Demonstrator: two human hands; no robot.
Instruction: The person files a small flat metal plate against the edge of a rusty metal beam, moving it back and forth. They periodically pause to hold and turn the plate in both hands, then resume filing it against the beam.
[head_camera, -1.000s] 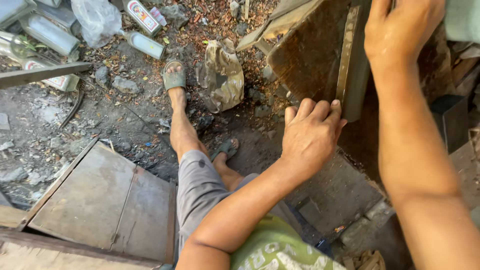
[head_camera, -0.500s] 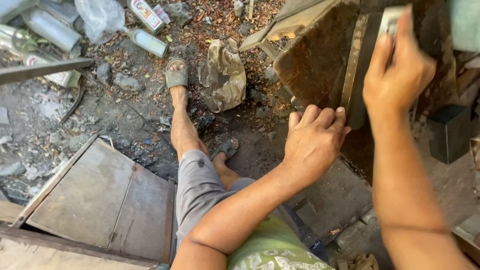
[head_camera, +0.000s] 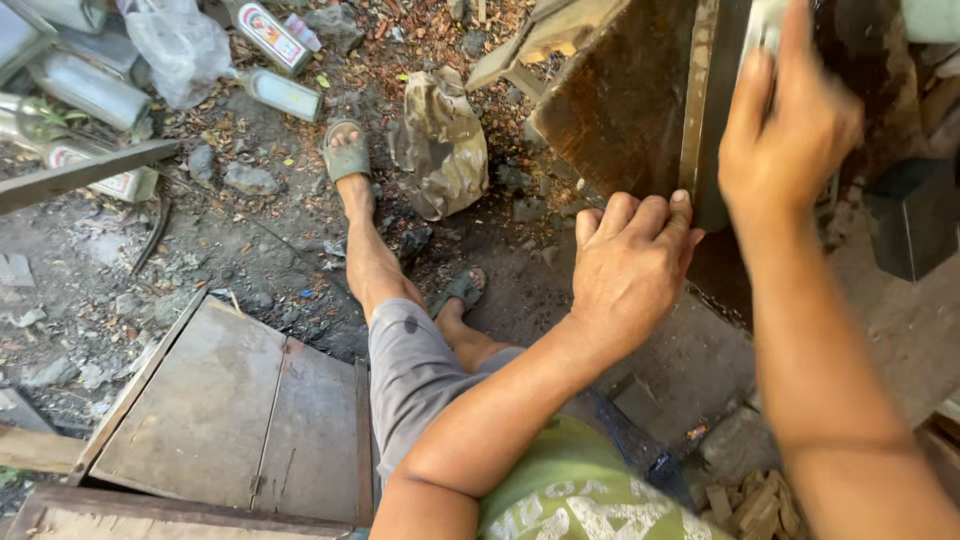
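Head view: a long metal strip (head_camera: 700, 110) is being worked where it lies against a dark rusty block (head_camera: 620, 110), which serves as the landmark here. The left hand (head_camera: 630, 270) is pressed flat at the near lower end of the strip, fingers curled over the block's edge, clamping rather than carrying anything. The right hand (head_camera: 790, 130) is closed around a pale flat tool (head_camera: 765, 25) at the upper end of the strip, only the tool's tip being visible above the fingers; what kind of tool it is cannot be told. Step judged: a rubbing or filing stroke along the strip, the work being steadied from below. Next move is judged to call for steady downward pressure from the left hand and a straight stroke kept on the strip's narrow face. The strip looks thin, straight, dull greyish with a brighter edge, tilted slightly off vertical in frame. Left of the block a crumpled brownish bag (head_camera: 440, 140) lies on the littered ground; further left, bottles (head_camera: 285, 95) and a sandalled foot (head_camera: 347, 158). Below-left of the block, a wooden platform (head_camera: 230, 410) is seen.
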